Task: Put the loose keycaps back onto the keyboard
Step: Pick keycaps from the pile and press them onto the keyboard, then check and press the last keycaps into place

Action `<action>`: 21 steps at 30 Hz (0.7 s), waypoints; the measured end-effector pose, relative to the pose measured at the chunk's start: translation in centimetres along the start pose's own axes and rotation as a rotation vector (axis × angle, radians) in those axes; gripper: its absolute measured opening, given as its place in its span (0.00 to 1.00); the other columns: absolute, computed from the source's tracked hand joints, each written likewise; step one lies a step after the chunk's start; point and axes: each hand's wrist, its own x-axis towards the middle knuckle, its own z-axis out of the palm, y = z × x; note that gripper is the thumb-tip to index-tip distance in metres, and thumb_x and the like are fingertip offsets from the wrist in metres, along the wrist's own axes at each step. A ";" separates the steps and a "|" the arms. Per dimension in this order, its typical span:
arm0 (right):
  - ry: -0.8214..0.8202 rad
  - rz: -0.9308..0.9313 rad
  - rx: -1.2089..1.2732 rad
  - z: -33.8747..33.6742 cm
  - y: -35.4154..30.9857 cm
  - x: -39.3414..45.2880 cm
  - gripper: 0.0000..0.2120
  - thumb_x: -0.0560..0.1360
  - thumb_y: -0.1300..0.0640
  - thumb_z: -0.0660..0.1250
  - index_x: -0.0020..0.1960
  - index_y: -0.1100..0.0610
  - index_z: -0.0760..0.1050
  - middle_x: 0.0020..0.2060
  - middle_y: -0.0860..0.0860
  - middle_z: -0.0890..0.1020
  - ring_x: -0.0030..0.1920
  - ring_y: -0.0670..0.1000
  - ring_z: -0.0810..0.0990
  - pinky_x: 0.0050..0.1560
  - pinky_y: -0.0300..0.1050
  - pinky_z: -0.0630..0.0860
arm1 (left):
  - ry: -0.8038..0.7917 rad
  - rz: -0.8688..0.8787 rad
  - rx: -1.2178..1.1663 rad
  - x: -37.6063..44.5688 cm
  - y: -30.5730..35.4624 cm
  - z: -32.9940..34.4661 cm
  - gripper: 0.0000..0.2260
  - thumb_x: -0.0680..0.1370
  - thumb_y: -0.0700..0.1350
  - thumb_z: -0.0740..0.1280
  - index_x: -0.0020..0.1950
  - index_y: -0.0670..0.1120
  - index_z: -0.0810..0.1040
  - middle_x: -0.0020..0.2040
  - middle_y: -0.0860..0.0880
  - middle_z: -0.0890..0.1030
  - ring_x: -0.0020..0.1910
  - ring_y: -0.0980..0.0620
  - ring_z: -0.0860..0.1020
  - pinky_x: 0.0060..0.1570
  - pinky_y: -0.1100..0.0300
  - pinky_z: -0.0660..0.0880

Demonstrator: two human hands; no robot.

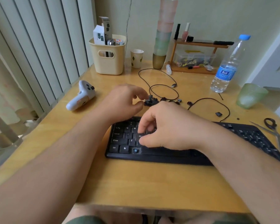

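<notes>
Your keyboard (168,152) sits low in the middle on the surface (136,183). Your right hand (166,128) pinches an Alt keycap (139,136) over its left keys. I think it belongs in the open slot (135,150) lower down; press it there. Your left hand (124,101), fingers curled, reaches the loose keycaps (152,101) above; whether it grips one, I cannot tell. About eight keycaps wait.

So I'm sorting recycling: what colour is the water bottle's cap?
Light blue cap, clearest in the head view.
</notes>
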 end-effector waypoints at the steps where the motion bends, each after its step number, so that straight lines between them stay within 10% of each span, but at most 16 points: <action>1: -0.016 -0.010 -0.041 0.4 -0.5 -0.3 0.06 0.70 0.47 0.78 0.47 0.43 0.84 0.39 0.41 0.82 0.39 0.40 0.80 0.37 0.34 0.75 | 0.005 -0.001 0.000 0.0 -0.1 0.0 0.11 0.77 0.46 0.70 0.58 0.58 0.83 0.51 0.61 0.82 0.51 0.59 0.77 0.47 0.64 0.70; 13: -0.046 0.092 -0.032 2.4 -2.1 -0.9 0.05 0.70 0.48 0.80 0.44 0.45 0.85 0.32 0.36 0.81 0.34 0.30 0.76 0.33 0.32 0.69 | 0.022 0.048 -0.013 -0.4 0.5 0.1 0.12 0.76 0.46 0.69 0.58 0.56 0.84 0.50 0.59 0.83 0.49 0.60 0.77 0.44 0.72 0.65; 21: -0.023 0.107 -0.216 2.3 -3.7 -0.3 0.02 0.74 0.54 0.76 0.43 0.48 0.85 0.42 0.42 0.83 0.45 0.44 0.80 0.46 0.42 0.81 | -0.011 0.015 -0.061 -0.5 0.6 0.2 0.11 0.76 0.46 0.71 0.56 0.56 0.85 0.49 0.59 0.83 0.49 0.58 0.78 0.39 0.78 0.65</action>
